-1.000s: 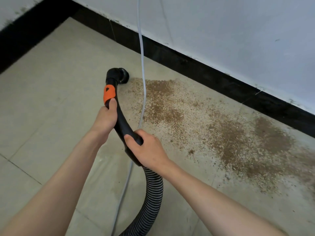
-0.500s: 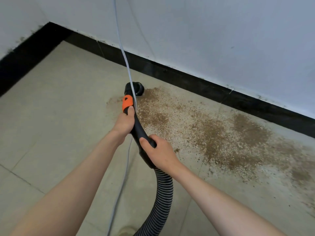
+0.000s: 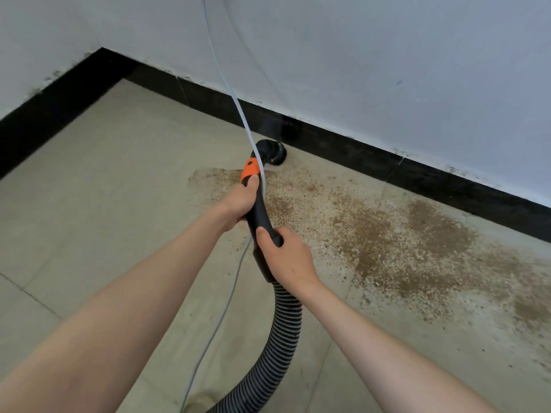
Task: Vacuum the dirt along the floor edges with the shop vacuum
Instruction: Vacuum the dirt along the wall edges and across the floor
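Note:
I hold the black curved vacuum handle (image 3: 260,214) with both hands. My left hand (image 3: 240,201) grips it just below the orange band (image 3: 250,170). My right hand (image 3: 287,256) grips the lower end, where the ribbed hose (image 3: 281,332) begins. The black nozzle (image 3: 272,152) sits on the floor right by the black baseboard (image 3: 343,150). Brown dirt (image 3: 387,234) is spread over the beige tiles to the right of the nozzle, along the baseboard.
A thin grey cord (image 3: 232,96) hangs down in front of the white wall (image 3: 357,55), crosses the handle and runs on over the floor (image 3: 89,189). The room corner lies at the upper left. The hose trails off at the bottom edge.
The nozzle has moved from the left edge of the dirt patch up to the baseboard. Both hands kept their grip on the handle. My view has shifted to the right.

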`<state>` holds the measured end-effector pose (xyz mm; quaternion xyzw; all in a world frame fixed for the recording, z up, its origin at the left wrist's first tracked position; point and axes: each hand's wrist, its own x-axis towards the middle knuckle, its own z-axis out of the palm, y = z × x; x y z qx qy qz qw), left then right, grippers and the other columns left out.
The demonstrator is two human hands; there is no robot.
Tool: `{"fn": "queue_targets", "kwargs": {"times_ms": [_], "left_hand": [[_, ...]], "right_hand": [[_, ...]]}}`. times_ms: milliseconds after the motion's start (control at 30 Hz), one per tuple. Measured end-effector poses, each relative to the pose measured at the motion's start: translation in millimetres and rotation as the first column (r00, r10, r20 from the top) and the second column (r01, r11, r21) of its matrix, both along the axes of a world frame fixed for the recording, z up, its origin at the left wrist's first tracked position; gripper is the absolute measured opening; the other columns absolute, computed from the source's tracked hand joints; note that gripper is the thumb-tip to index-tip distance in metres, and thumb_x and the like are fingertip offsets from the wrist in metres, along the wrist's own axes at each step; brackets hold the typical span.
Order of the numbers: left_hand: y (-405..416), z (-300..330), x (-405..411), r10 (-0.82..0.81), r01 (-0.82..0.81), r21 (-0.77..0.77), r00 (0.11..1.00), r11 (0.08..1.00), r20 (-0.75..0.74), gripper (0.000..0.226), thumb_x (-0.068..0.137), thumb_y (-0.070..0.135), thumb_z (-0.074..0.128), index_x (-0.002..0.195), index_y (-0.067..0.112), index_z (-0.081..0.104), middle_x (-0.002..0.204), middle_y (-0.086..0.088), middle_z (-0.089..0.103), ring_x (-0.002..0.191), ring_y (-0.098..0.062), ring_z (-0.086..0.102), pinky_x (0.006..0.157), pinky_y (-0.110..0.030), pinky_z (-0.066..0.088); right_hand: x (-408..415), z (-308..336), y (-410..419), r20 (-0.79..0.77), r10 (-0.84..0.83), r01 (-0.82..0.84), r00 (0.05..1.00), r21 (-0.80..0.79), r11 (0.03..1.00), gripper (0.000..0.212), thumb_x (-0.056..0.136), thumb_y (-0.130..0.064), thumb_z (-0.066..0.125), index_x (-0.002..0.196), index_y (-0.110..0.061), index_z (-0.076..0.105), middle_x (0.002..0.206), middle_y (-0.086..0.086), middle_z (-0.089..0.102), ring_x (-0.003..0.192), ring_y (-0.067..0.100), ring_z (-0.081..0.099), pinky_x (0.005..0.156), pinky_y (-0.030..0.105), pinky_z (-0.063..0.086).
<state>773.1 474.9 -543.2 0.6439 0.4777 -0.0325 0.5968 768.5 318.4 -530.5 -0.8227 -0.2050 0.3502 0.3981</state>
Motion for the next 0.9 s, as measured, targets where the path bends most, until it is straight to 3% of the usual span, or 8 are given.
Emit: {"fn": "queue_targets", "kwargs": {"times_ms": [100,333,500,633,767,900], "left_hand": [[7,3,5,0.022,-0.022,-0.017,1.0,1.0,0.009,0.053,0.099,0.046,0.032,0.119,0.0,0.05,0.1,-0.014,0.056,0.089,-0.027,0.056,0.076,-0.037,0.051],[9,-1,13,0.016,-0.016,0.001,1.0,1.0,0.011,0.061,0.099,0.049,0.028,0.118,-0.003,0.054,0.101,-0.014,0.058,0.09,-0.026,0.056,0.075,-0.034,0.048],[26,-6,-3,0.095,-0.096,0.011,0.993,0.995,0.073,0.058,0.098,0.05,0.03,0.116,0.001,0.054,0.108,-0.016,0.059,0.098,-0.028,0.058,0.088,-0.04,0.049],[40,-13,-30,0.191,-0.195,0.043,0.978,0.98,0.083,0.062,0.096,0.052,0.032,0.126,0.002,0.05,0.117,-0.014,0.058,0.107,-0.028,0.057,0.097,-0.042,0.047],[67,-21,-54,0.336,-0.339,0.155,0.941,0.928,0.048,0.057,0.098,0.047,0.032,0.121,-0.002,0.05,0.106,-0.014,0.057,0.096,-0.027,0.057,0.084,-0.035,0.046],[97,-28,-66,0.426,-0.429,0.139,0.903,0.892,0.051,0.056,0.099,0.047,0.031,0.12,-0.002,0.049,0.102,-0.011,0.056,0.093,-0.026,0.055,0.085,-0.037,0.046]], "right_hand": [[3,1,9,-0.005,0.001,-0.001,1.0,0.002,1.0,0.036,0.094,-0.05,0.045,0.074,-0.02,0.047,0.069,-0.002,0.053,0.064,0.019,0.053,0.058,0.032,0.037],[14,-8,16,0.025,0.012,-0.012,1.0,0.013,1.0,0.037,0.094,-0.048,0.048,0.07,-0.02,0.044,0.065,-0.002,0.049,0.064,0.02,0.05,0.057,0.032,0.034],[4,-6,31,0.024,0.024,-0.025,0.999,0.043,0.999,0.037,0.094,-0.046,0.05,0.069,-0.019,0.047,0.065,-0.003,0.05,0.061,0.016,0.049,0.057,0.031,0.034],[-9,-7,45,0.056,0.123,-0.124,0.991,0.014,0.992,0.04,0.094,-0.046,0.05,0.066,-0.019,0.042,0.062,-0.004,0.046,0.058,0.013,0.045,0.055,0.031,0.03],[-18,-10,75,0.044,0.225,-0.226,0.973,0.003,0.974,0.04,0.092,-0.049,0.05,0.076,-0.013,0.055,0.067,-0.001,0.054,0.062,0.017,0.053,0.057,0.033,0.036],[-17,-11,106,0.068,0.333,-0.331,0.94,-0.05,0.942,0.041,0.091,-0.054,0.047,0.087,-0.015,0.059,0.08,0.003,0.061,0.078,0.023,0.059,0.067,0.035,0.045]]}}
